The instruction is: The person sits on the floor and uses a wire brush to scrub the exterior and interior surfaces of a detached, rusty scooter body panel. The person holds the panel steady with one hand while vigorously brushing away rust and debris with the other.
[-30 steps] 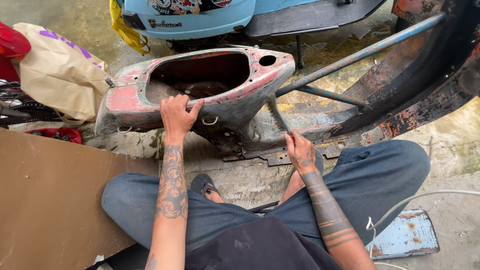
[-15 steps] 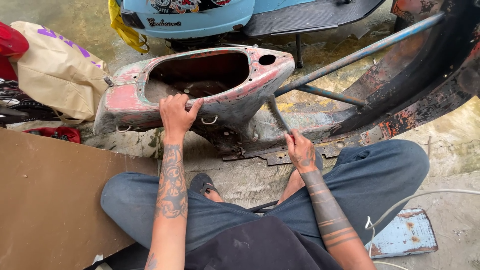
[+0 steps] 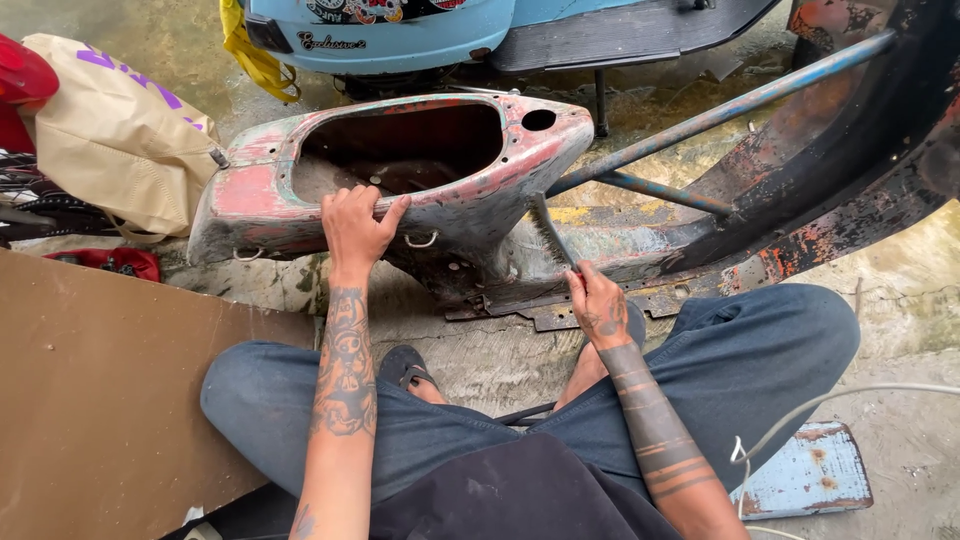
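A stripped scooter body shell [image 3: 470,190] with worn pink, teal and grey paint lies on the concrete in front of me. My left hand [image 3: 355,228] grips the rim of its open seat cavity, fingers curled over the edge. My right hand [image 3: 598,300] holds the handle of a wire brush [image 3: 550,230], whose bristle end rests against the shell's grey side below the small round hole. I sit cross-legged in blue jeans with a sandal showing between my knees.
A rusty frame section with a blue tube [image 3: 720,110] rises at the right. A light-blue scooter [image 3: 420,30] stands behind, a beige bag [image 3: 110,140] at the left, a brown board [image 3: 110,390] at lower left. A blue metal plate [image 3: 810,470] and white cable [image 3: 850,395] lie at lower right.
The wire brush has shifted slightly up and left along the shell's side with my right hand. My left hand keeps its grip on the rim.
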